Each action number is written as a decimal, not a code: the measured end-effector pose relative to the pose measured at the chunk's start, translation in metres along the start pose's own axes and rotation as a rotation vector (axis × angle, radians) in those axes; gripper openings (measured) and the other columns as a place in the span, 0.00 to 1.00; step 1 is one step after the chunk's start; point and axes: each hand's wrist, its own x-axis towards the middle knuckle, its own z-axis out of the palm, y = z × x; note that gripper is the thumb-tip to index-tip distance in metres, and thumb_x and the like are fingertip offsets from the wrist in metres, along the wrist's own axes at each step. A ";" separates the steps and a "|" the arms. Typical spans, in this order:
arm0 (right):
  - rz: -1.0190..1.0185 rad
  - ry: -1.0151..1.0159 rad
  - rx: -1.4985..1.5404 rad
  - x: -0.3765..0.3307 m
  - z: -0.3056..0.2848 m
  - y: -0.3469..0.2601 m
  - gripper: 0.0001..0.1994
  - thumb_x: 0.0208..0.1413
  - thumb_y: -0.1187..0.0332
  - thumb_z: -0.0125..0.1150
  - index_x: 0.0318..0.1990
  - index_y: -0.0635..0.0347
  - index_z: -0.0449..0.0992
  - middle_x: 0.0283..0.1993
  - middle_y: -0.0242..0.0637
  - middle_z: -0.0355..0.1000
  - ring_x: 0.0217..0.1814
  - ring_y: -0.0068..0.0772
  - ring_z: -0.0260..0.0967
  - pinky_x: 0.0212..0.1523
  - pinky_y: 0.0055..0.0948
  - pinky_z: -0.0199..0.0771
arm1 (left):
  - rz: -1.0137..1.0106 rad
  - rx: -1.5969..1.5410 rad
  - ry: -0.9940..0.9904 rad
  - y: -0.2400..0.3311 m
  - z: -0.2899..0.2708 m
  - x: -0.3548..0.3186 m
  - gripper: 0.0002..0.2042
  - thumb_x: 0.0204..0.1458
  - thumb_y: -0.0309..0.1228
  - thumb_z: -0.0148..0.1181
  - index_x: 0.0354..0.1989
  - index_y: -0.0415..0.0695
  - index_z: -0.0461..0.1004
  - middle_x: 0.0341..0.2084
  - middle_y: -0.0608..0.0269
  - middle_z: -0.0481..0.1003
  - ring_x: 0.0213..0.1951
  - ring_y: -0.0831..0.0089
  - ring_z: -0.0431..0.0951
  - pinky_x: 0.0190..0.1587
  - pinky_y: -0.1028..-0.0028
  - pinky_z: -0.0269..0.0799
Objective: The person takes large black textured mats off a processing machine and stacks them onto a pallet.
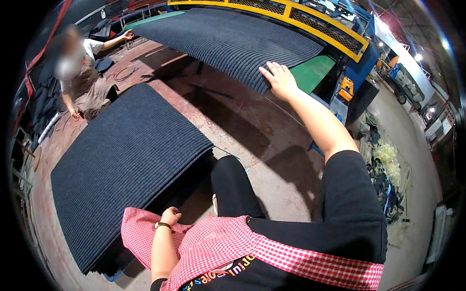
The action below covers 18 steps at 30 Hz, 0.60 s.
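A wide dark ribbed mat [228, 36] lies over the green bed [314, 72] of a machine, its near edge hanging forward. My right hand [280, 81] reaches out to its near right corner, fingers spread and resting on the ribs. Low in front of me, my left hand [170, 217] is beside my red checked apron [213, 240] with its fingers curled. Whether anything sits inside those fingers is hidden. To the left of it stands a stack of similar dark ribbed mats [126, 150].
A yellow guard rail [291, 12] crosses the machine. At the far left a co-worker [85, 72] sits, one hand [127, 35] at the mat's far left corner. An orange box [346, 88] is mounted at the machine's right. Scraps [386, 169] litter the floor on the right.
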 end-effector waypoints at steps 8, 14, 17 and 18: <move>-0.447 0.208 -0.007 0.020 0.022 -0.016 0.21 0.46 0.68 0.45 0.51 0.51 0.62 0.57 0.38 0.56 0.60 0.36 0.52 0.59 0.37 0.49 | -0.020 -0.032 -0.006 -0.001 0.001 -0.002 0.17 0.38 0.33 0.58 0.38 0.38 0.71 0.32 0.52 0.73 0.37 0.63 0.74 0.42 0.72 0.68; -0.525 0.273 0.146 0.019 0.004 -0.032 0.22 0.40 0.66 0.51 0.49 0.51 0.65 0.53 0.35 0.61 0.56 0.32 0.56 0.55 0.34 0.53 | -0.030 0.051 -0.031 0.004 -0.003 -0.005 0.17 0.38 0.33 0.59 0.38 0.38 0.71 0.32 0.52 0.74 0.37 0.63 0.74 0.42 0.71 0.68; -0.547 0.377 0.235 0.022 -0.003 -0.041 0.24 0.35 0.65 0.55 0.46 0.51 0.68 0.49 0.34 0.64 0.51 0.32 0.60 0.50 0.32 0.58 | -0.015 0.046 -0.020 -0.007 0.003 0.000 0.17 0.38 0.33 0.59 0.37 0.38 0.71 0.32 0.52 0.74 0.37 0.62 0.74 0.42 0.71 0.68; -0.560 0.389 0.261 0.023 -0.003 -0.043 0.24 0.34 0.65 0.56 0.46 0.51 0.68 0.49 0.34 0.65 0.51 0.32 0.61 0.49 0.32 0.58 | -0.012 0.051 -0.025 -0.008 0.004 0.002 0.17 0.38 0.33 0.59 0.37 0.38 0.71 0.32 0.52 0.74 0.37 0.62 0.74 0.42 0.71 0.68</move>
